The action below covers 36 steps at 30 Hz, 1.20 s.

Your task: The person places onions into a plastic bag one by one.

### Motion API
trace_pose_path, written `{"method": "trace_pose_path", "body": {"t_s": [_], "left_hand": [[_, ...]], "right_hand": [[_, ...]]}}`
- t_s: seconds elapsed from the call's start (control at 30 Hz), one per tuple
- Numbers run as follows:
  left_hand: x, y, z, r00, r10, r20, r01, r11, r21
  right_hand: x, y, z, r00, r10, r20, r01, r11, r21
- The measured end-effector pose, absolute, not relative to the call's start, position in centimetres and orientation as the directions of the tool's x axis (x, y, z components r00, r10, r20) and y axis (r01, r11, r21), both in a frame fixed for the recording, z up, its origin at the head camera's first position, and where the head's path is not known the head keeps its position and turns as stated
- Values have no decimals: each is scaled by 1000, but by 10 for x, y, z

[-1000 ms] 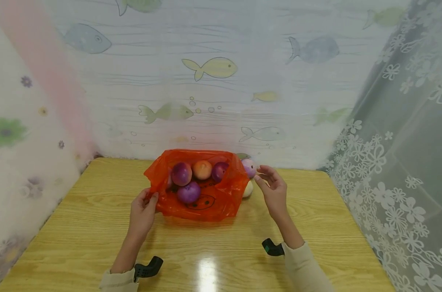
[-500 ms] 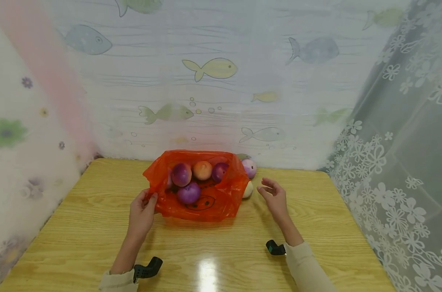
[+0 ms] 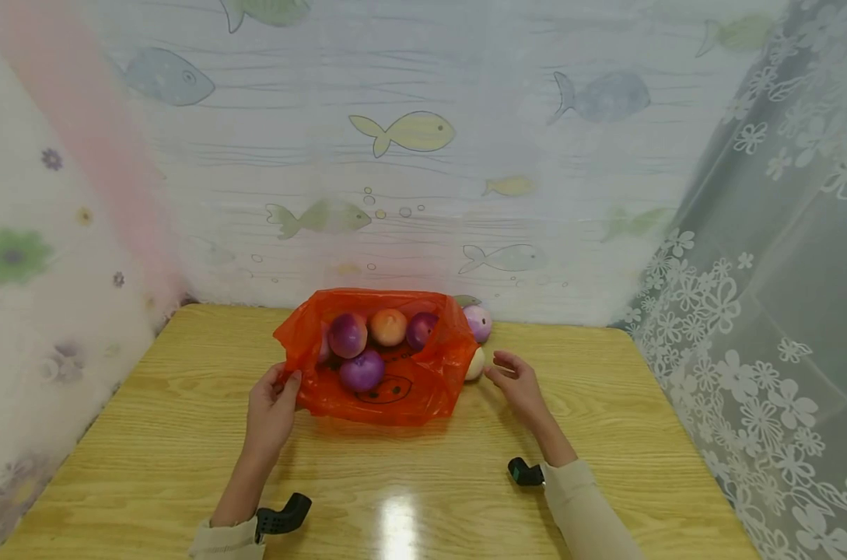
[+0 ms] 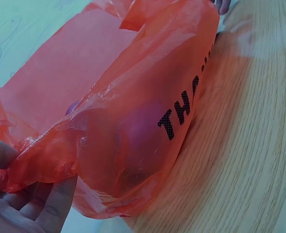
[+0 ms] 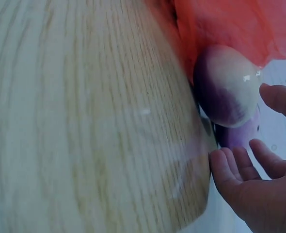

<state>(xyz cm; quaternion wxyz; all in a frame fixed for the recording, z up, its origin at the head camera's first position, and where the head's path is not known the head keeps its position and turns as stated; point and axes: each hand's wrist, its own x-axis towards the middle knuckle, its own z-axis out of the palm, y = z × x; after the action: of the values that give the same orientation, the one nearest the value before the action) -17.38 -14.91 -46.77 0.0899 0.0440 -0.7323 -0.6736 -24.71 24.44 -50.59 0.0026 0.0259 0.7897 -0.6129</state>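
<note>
A red translucent plastic bag [image 3: 402, 408] with black print stands with its mouth spread. Inside it lie several round, glossy, fruit-like things, among them a purple one [image 3: 362, 370] and an orange one [image 3: 388, 327]. My left hand [image 3: 272, 408] pinches the bag's left rim between thumb and fingers; the gathered plastic [image 4: 41, 170] shows in the left wrist view. Right of the bag are a cream-and-purple round thing [image 5: 225, 87] and, farther back, a lilac one [image 3: 477, 323]. With fingers spread, my right hand [image 3: 523, 389] is beside the cream-and-purple one, holding nothing.
Both forearms reach over a wooden table [image 3: 591, 404]. Behind its far edge hangs a curtain [image 3: 423, 187] printed with fish. A lace-flowered sheet [image 3: 766, 350] hangs on the right. Each wrist wears a black camera mount [image 3: 283, 515].
My right hand has come away from the lilac round thing, nearer to me, and now stands beside the cream-and-purple one. The left hand and the bag have barely moved.
</note>
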Motion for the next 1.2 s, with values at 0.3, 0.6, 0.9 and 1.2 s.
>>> {"method": "trace_pose_path", "body": {"t_s": [0.3,0.6,0.9,1.2], "left_hand": [[-174,-149,-467,-980,-190,58,43,82,996],[-173,-150,-467,-980,-183,73,59,79,995],[-173,-150,-467,-980,-187,65,52,76,996],[-173,-151,-467,-980,-188,66,54,71,996]], "right_hand": [[-252,239,-510,-999,8,-49,49,251,-967],[-258,236,-511,-999,-12,-51,46,270,-962],[-267,235,-510,-996,-68,-50,26,315,-949],[-275,234,-510,-987,-162,-12,-40,314,-949]]}}
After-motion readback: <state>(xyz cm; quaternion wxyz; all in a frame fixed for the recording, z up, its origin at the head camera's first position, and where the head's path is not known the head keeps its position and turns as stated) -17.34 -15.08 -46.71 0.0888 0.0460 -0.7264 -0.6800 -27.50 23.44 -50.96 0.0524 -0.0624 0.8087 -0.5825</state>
